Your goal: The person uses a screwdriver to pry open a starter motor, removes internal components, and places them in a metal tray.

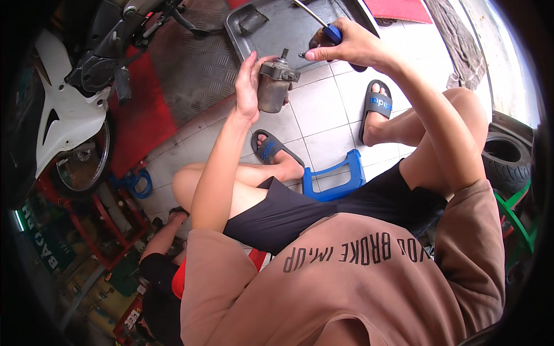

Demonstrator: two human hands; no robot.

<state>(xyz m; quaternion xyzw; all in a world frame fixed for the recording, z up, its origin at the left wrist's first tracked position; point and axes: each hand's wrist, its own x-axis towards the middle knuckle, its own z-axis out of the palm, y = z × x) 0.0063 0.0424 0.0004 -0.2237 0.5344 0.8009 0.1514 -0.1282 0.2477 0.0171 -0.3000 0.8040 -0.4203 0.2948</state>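
My left hand point(247, 87) is wrapped round a starter motor point(273, 92), a dull grey metal cylinder held upright, with a bracket and a short shaft at its top. In my right hand point(359, 45) is a screwdriver point(333, 33); its blue handle lies in the grip and its metal shank points up and left over the tray. A tiny dark piece point(302, 55), perhaps a screw, shows at the tip of my right thumb. Behind both hands a grey metal tray point(283, 36) rests on the floor, with a dark metal part point(254, 22) in it.
At the left stands a motorcycle with a white panel point(60, 109), beside a red mat point(144, 109). A blue plastic frame point(334, 173) is between my legs. At the right are a tyre point(508, 158) and a green stand point(519, 222). Another person point(158, 271) is at the lower left.
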